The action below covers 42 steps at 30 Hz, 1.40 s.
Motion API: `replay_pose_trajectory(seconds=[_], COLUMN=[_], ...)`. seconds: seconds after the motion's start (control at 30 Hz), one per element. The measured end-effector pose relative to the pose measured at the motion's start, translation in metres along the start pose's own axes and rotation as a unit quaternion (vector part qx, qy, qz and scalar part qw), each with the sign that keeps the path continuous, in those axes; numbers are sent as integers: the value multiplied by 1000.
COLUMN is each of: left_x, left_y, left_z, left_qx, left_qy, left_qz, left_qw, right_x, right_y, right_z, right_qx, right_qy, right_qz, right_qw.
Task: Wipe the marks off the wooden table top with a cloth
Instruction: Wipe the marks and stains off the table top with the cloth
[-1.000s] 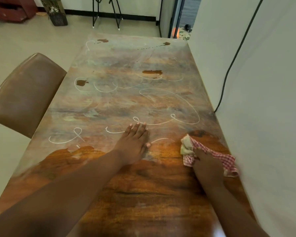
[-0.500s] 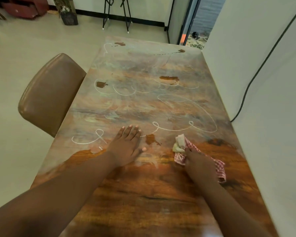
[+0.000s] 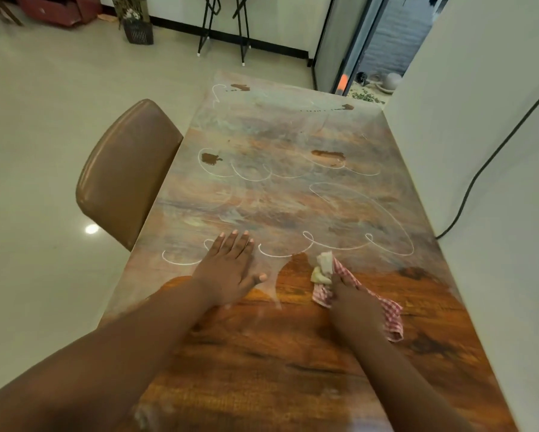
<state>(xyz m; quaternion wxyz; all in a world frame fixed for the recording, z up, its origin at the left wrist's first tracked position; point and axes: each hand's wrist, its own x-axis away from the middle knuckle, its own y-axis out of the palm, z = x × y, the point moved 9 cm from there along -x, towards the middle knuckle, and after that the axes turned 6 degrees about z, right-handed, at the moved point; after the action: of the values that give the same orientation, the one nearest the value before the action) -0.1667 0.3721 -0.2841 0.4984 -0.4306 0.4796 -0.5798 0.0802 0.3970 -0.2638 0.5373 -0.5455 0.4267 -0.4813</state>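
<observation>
The long wooden table top (image 3: 293,363) runs away from me. Its near part shows clean orange-brown wood; the far part is hazy with chalky smears. White looping chalk lines (image 3: 330,244) cross the middle, just beyond my hands. My right hand (image 3: 355,310) presses down on a red-and-white checked cloth (image 3: 386,310), whose bunched pale end (image 3: 322,268) sticks out toward the loops. My left hand (image 3: 227,269) lies flat on the table with straight fingers, left of the cloth, covering part of a chalk line.
Brown blotches (image 3: 327,155) dot the far half of the table. A brown padded chair (image 3: 128,169) stands at the table's left edge. A white wall (image 3: 495,151) with a black cable (image 3: 480,176) runs close along the right edge. Pale tiled floor lies to the left.
My right hand has slid the cloth leftward and forward toward the chalk loops, and a fresh clean patch of wood shows beside it. My left hand stays flat in nearly the same spot.
</observation>
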Motion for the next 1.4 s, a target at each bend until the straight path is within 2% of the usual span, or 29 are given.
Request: replay_pose_trajectory(seconds=[0.07,0.17,0.23,0.3,0.37,0.43,0.5,0.57,0.6,0.7,0.77,0.8,0.87,0.97,1.1,1.27,1.4], left_x=[6,11,16,23,35,50,65,78,83,92,95,96,97,101,103,102,111], left_y=[2,-3,-10,-18,-26,-33,-39,-44,-46,-55,-66,-71,-82,-90,-100,-91,-77], left_z=[-5,-18,-30,-44,-59,-73,-85,-91,-93,-90,-93,-96,-104,-114,-131,-141,-145], left_qx=[5,16,22,25,16,-10,-40,-69,-83,-112,-120,-119,-120,-128,-121,-153,-175], left_qy=[-14,-53,-84,-108,-123,-128,-126,-123,-118,-97,-97,-103,-114,-111,-108,-7,110], left_qz=[0,8,11,13,10,0,-16,-31,-38,-45,-36,-30,-12,-14,-4,-37,-66], left_qw=[1000,998,996,994,992,992,991,989,989,988,987,987,986,985,987,988,976], right_x=[-7,18,42,47,33,6,-13,-15,-9,40,64,66,50,15,15,54,101], right_y=[-1,14,26,28,20,9,-1,-5,-2,8,14,15,16,13,10,14,22], right_z=[-43,-117,-130,-107,-73,-57,-78,-124,-154,-227,-231,-219,-186,-163,-220,-297,-309], right_qx=[-19,-54,-64,-74,-64,-45,-51,-97,-118,-109,-110,-121,-133,-106,-91,-92,-113], right_qy=[-14,-149,-234,-262,-227,-153,-103,-105,-136,-298,-370,-377,-343,-238,-146,-211,-240], right_qz=[-4,-19,-51,-59,-29,-11,-4,-5,-20,-56,-69,-71,-59,-43,-58,-57,-90], right_qw=[1000,987,969,960,971,987,993,990,984,947,920,915,928,964,983,971,960])
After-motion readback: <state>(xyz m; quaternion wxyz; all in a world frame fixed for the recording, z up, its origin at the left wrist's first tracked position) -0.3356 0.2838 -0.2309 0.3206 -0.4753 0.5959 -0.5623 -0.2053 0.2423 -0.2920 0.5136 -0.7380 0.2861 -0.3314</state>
